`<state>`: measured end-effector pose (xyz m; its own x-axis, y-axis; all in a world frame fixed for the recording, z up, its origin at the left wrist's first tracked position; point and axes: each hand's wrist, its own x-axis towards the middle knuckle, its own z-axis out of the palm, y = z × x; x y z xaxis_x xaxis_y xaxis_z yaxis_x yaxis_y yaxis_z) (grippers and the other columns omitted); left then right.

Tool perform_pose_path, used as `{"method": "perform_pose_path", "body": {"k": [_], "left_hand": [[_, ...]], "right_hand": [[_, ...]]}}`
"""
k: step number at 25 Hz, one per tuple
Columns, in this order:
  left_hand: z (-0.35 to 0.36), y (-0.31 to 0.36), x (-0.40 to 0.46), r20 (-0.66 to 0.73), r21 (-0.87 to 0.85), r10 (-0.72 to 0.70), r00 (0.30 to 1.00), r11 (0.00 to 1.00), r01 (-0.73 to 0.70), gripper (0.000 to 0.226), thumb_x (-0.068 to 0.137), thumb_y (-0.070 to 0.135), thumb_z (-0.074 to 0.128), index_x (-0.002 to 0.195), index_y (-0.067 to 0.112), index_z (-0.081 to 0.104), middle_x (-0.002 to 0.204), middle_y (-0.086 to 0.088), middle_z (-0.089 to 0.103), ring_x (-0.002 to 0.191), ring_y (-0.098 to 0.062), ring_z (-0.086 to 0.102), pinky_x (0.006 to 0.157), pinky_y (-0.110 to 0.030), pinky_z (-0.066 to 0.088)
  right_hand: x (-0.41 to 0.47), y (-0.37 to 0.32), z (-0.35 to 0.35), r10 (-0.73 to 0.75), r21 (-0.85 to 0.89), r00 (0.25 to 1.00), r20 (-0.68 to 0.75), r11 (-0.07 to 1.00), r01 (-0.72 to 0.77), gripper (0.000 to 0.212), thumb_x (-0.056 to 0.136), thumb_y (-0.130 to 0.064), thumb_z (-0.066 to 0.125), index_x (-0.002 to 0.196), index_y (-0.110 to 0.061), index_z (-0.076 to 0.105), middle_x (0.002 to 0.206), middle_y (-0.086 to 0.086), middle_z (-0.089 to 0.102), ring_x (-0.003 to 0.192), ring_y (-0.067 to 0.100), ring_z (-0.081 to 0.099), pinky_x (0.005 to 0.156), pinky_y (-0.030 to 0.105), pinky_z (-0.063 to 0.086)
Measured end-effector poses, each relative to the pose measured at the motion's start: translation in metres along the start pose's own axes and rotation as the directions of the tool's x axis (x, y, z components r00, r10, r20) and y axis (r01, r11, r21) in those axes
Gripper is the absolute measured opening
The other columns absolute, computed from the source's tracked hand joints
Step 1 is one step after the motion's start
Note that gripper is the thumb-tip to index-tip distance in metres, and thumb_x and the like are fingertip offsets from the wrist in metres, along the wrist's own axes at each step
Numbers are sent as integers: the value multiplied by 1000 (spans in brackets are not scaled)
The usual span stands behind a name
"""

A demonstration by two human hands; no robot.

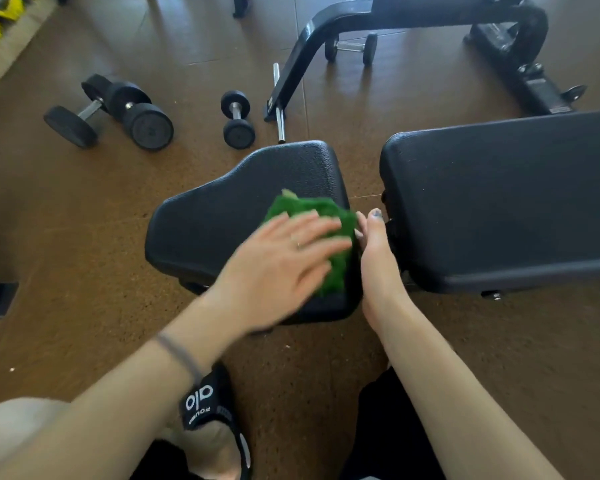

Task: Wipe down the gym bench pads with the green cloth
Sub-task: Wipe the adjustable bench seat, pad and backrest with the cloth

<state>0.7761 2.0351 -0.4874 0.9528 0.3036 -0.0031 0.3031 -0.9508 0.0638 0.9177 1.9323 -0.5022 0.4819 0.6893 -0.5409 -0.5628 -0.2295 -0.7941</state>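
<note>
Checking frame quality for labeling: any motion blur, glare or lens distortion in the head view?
Head view: the left hand is motion-blurred, fingers smeared across the green cloth; the right hand at the seat pad edge is sharper. Soft window glare streaks the floor up top. Wide-angle bowing bends the back pad and frame edges.

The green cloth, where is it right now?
In the head view, the green cloth lies on the seat pad near its right edge, under the left hand.
</note>
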Motion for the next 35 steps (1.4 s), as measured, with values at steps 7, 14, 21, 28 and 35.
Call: {"method": "perform_pose_path", "body": {"k": [7,14,21,28,35], "left_hand": [[6,28,-37,-68,36,-102,992,994,105,52,109,43,24,160,35,36,167,7,32,158,-21,23,129,-48,16],[-1,18,25,10,-7,-122,992,992,122,48,110,46,28,156,38,40,168,8,31,158,-20,21,128,-43,11],[4,53,-31,5,144,168,986,975,-167,44,107,43,35,141,31,60,156,0,50,153,-31,33,126,-54,24],[-11,76,67,280,317,-11,960,945,-82,46,99,49,40,118,26,75,127,1,69,134,-22,50,126,-47,18],[-7,73,8,148,197,136,980,967,-164,35,97,41,48,117,26,73,131,-2,68,141,-28,50,124,-55,25]], "right_hand": [[-3,21,-2,-45,-55,999,-23,998,44,59,100,-72,32,109,-31,74,113,-6,75,112,15,66,115,40,42],[-37,-1,0,-423,-456,901,92,787,416,53,108,-51,31,144,-21,57,134,-7,65,123,-9,54,111,12,33],[17,-39,-76,-630,-957,725,279,-245,156,68,103,-49,30,159,-10,35,164,14,37,154,31,30,126,53,21],[28,-29,-82,-784,-961,562,264,-164,222,51,100,-29,47,142,-3,58,151,17,55,143,32,48,121,47,35],[28,-23,-85,-798,-963,543,260,-174,206,52,96,-26,51,140,0,58,148,19,57,142,32,50,121,47,36]]}}
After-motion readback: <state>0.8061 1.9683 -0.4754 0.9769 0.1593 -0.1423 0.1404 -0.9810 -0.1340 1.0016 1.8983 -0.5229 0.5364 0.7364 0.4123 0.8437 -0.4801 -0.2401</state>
